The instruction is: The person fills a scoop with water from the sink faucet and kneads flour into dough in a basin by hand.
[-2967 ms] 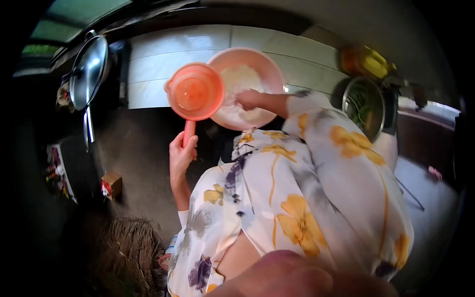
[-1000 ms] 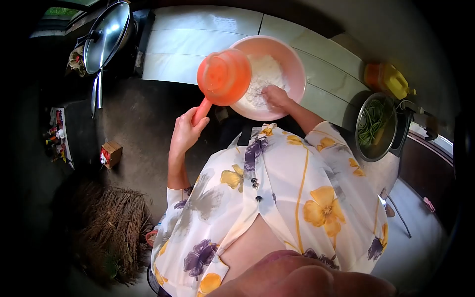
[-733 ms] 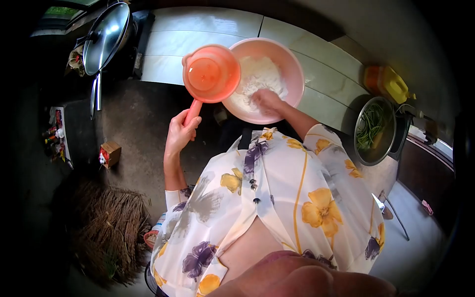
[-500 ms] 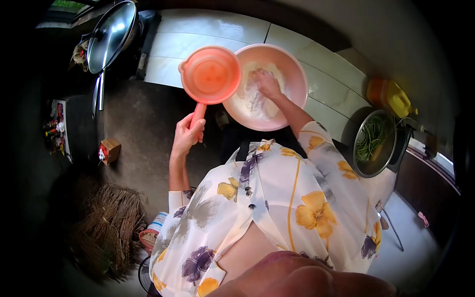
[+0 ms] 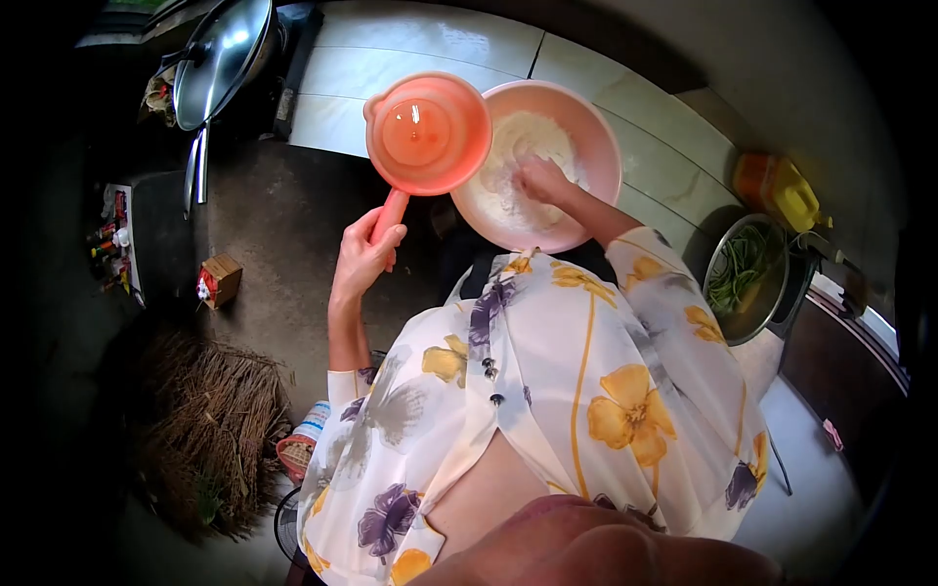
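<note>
My left hand [image 5: 363, 252] is wrapped round the handle of an orange-pink water dipper [image 5: 430, 176], its round cup held level over the left rim of a basin. A little liquid with a bright reflection shows in the cup. The pale pink basin [image 5: 604, 146] stands on the tiled counter and holds white flour [image 5: 523, 127], spread over its bottom and partly clumped. Down in that flour is my right hand [image 5: 543, 182], its fingers curled downward, blurred and partly hidden; whether they grip any flour I cannot make out.
A lidded wok [image 5: 220, 63] stands at the far left. On the right are a metal bowl of green beans [image 5: 738, 269] and a yellow plastic jug [image 5: 789, 200]. A small cardboard box [image 5: 223, 278] and a heap of dry straw [image 5: 210, 439] lie lower left.
The dipper has shifted slightly up and right in view, and the reflection in its liquid has changed. My right hand has moved a little right and down within the flour.
</note>
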Available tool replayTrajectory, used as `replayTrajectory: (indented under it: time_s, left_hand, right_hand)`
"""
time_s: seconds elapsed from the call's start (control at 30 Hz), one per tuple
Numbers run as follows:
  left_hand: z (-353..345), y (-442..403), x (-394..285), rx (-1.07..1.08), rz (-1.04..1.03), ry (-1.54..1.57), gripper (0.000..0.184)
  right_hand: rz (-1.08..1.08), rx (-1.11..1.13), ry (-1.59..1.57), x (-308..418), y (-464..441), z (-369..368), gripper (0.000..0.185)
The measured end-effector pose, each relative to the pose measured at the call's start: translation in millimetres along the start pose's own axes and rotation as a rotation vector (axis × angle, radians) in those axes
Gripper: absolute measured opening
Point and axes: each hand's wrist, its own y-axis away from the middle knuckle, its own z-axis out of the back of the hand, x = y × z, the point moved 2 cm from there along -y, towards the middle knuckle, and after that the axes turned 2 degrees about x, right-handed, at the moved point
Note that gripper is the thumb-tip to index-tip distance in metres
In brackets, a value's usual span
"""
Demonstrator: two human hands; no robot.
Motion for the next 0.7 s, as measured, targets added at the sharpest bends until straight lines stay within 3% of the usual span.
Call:
replayTrajectory:
  time_s: [0.03,0.13,0.27,0.33,0.37,0.4,0.5,0.53,0.6,0.63,0.7]
  left_hand:
    - [-0.4,2.1,-1.3,0.000,0.012,-0.032,0.034]
    - [-2.8,11.0,-1.7,-0.005,-0.013,-0.065,0.036]
    - [-5.2,19.2,-8.1,-0.030,0.009,-0.239,0.041]
    - [-10.7,23.8,-5.4,-0.021,-0.133,-0.400,0.041]
    - [-15.2,26.0,-13.2,-0.005,-0.150,-0.479,0.042]
    - [-18.8,24.7,-12.3,0.000,-0.158,-0.477,0.042]
    - [-29.8,24.2,-13.0,0.032,-0.256,-0.561,0.044]
    - [-30.9,23.1,-15.1,0.026,-0.257,-0.564,0.044]
    - [-34.6,24.5,-14.2,0.059,-0.166,-0.618,0.044]
    - [-35.8,25.0,-10.7,0.042,-0.221,-0.597,0.043]
    - [-36.0,25.1,-5.9,0.037,-0.209,-0.581,0.043]
  right_hand:
    - [0.029,0.162,0.005,-9.7,12.0,-7.8,0.020]
    - [0.146,0.326,-0.174,-3.3,38.3,-48.4,0.019]
    - [0.069,0.130,-0.134,-10.9,16.1,-52.8,0.018]
    - [-0.009,-0.120,0.006,-29.1,27.7,-36.0,0.016]
    - [-0.146,0.044,-0.022,-38.3,30.7,-32.2,0.015]
    - [-0.154,0.040,-0.019,-45.7,31.0,-37.6,0.015]
    - [0.041,0.263,-0.196,-45.4,22.9,-56.6,0.022]
    - [0.046,0.259,-0.195,-44.9,20.7,-41.9,0.022]
    - [-0.138,0.190,-0.207,-52.3,28.9,-16.3,0.024]
    - [-0.238,0.156,-0.213,-56.7,37.6,-13.3,0.024]
    - [-0.229,0.129,-0.207,-63.4,48.7,-15.6,0.024]
